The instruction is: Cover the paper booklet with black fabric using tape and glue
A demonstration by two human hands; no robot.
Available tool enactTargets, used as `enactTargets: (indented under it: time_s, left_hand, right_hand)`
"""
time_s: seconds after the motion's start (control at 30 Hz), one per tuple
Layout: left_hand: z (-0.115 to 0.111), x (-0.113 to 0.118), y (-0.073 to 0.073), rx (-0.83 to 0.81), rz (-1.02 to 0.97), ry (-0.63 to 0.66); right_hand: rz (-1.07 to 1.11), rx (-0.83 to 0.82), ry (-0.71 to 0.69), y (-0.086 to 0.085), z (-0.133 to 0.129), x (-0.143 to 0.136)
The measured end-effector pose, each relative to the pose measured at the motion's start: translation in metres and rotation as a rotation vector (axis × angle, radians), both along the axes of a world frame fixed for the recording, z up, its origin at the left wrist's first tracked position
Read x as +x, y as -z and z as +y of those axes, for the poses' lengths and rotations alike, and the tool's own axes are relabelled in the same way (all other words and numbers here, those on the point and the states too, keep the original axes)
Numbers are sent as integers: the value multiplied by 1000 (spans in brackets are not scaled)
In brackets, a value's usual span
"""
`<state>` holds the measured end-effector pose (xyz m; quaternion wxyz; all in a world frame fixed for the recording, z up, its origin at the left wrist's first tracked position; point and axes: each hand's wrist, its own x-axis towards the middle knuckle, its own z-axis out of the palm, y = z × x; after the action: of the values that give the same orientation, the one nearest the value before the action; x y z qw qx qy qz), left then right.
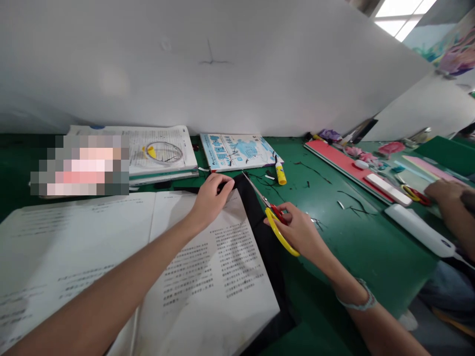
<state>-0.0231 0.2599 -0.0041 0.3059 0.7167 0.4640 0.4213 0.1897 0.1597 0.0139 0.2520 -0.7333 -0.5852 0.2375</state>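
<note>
An open book [196,267] with printed pages lies on black sheet material [260,237], which sticks out past the book's right and lower edges. My left hand [212,200] rests at the top right corner of the page, fingers curled and closed by the black material's edge; whatever is between them is hidden. In my right hand [297,227] are scissors [276,225] with yellow and red handles. Their blades point up and left over the black material's top corner, close to my left fingertips. How far the blades are parted is hard to see.
Behind the book are a stack of papers [163,133] with a wire loop [166,153], a blue and white book [237,151] and a yellow glue stick [281,173]. Black scraps [349,200] litter the green table [334,237]. Another person's hand [445,190] is at right, near a white device [419,230].
</note>
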Motion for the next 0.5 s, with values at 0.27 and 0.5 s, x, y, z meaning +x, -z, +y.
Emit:
enactTargets:
  time_s: [0.27,0.5]
  left_hand:
    - [0,0,0,5,18,-8]
    - [-1,1,0,-1,16,-8]
  right_hand:
    - [68,-26,29,-1,-1,-3]
    - [104,-26,34,-1,-1,-6]
